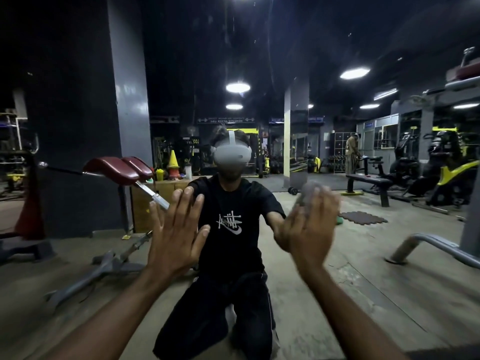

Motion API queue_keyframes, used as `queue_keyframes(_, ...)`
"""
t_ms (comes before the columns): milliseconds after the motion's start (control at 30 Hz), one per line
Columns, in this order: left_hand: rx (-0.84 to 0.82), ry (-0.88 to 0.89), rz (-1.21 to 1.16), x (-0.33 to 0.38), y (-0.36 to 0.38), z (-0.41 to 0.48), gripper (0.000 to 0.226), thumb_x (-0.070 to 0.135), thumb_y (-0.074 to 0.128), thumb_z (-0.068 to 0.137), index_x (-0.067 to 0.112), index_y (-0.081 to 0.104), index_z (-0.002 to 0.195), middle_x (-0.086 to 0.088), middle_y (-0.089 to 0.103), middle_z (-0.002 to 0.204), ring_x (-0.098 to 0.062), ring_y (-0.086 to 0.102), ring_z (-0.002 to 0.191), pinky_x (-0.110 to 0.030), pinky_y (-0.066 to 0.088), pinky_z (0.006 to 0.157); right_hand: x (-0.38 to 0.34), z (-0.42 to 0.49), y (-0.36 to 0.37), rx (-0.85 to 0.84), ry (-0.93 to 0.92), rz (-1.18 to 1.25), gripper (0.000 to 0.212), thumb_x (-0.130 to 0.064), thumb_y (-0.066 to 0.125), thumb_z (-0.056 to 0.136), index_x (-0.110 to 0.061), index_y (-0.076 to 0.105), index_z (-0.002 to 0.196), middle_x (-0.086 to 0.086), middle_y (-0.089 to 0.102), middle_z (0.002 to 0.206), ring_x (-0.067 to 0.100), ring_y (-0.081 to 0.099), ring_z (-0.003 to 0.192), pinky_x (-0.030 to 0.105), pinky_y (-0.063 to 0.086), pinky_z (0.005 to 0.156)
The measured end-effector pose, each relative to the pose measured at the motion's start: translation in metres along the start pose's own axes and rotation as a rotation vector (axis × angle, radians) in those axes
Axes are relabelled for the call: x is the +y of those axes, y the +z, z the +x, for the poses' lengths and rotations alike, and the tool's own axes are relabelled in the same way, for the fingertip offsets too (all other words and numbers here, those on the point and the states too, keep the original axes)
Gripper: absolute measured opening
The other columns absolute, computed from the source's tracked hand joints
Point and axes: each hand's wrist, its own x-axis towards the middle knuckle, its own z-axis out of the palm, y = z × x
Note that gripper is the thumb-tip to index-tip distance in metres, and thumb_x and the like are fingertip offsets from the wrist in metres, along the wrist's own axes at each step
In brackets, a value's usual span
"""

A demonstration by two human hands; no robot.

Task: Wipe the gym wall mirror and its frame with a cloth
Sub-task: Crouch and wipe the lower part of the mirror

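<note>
Left hand [176,229] flat on mirror [363,237], fingers spread, holding nothing. Right hand [309,229] blurred, grey cloth [311,189] at its fingertips on the glass. Grip unclear: pinched or pressed flat, cannot tell. Suggest overlapping strokes, even pressure, bracing palm kept off wiped glass. Frame not in view.

Glossy glass mirror [259,35], blurred grey cloth [313,190], shiny red bench pads [117,170], matt grey metal legs [104,267].
</note>
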Motion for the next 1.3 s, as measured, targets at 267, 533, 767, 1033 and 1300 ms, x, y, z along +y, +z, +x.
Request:
queue_keyframes(267,-0.073,0.011,-0.018,-0.006,-0.008,-0.007,0.07,0.049,0.035,0.102,0.015,0.023,0.162,-0.011,0.011,0.171,-0.03,0.012,0.157,-0.067,0.008,0.122,-0.005,0.003,0.009,-0.312,-0.682,0.103,0.054,-0.013,0.057,0.097,-0.005,0.048,0.15,0.018,0.039,0.16,0.036,0.029,0.152,0.053,0.036,0.117)
queue_keyframes(533,-0.088,-0.235,-0.022,-0.045,-0.036,0.039,0.072,0.049,0.035,0.1,0.018,0.02,0.162,-0.005,0.002,0.171,-0.024,-0.001,0.158,-0.06,-0.006,0.123,-0.077,0.017,0.037,-0.232,-0.27,0.173,0.062,-0.023,0.048,0.105,-0.011,0.026,0.161,0.016,0.023,0.167,0.03,0.011,0.157,0.054,0.034,0.119)
queue_keyframes(767,-0.039,-0.261,0.029,-0.08,-0.05,0.066,0.069,0.049,0.042,0.095,0.019,0.03,0.156,-0.01,0.022,0.162,-0.032,0.02,0.149,-0.064,0.015,0.118,-0.039,0.116,0.032,-0.292,-0.67,0.12,0.05,-0.027,0.039,0.108,-0.016,0.039,0.156,0.014,0.042,0.159,0.037,0.042,0.144,0.055,0.047,0.108)
queue_keyframes(1033,-0.079,-0.142,-0.008,-0.115,-0.043,0.057,0.072,0.044,0.04,0.102,0.022,0.011,0.164,-0.005,-0.005,0.172,-0.023,-0.011,0.158,-0.062,-0.003,0.124,-0.167,0.109,0.065,-0.132,-0.184,0.145,0.061,-0.021,0.043,0.101,-0.01,0.028,0.16,0.013,0.028,0.166,0.034,0.017,0.155,0.038,0.009,0.125)
queue_keyframes(1300,-0.072,-0.039,-0.001,-0.133,-0.033,0.009,0.071,0.051,0.029,0.102,0.019,0.016,0.164,-0.006,-0.001,0.172,-0.026,-0.002,0.159,-0.066,-0.002,0.122,-0.083,0.023,0.049,-0.292,-0.711,0.065,0.056,-0.018,0.056,0.102,-0.01,0.04,0.155,0.014,0.038,0.161,0.034,0.028,0.153,0.051,0.034,0.121)
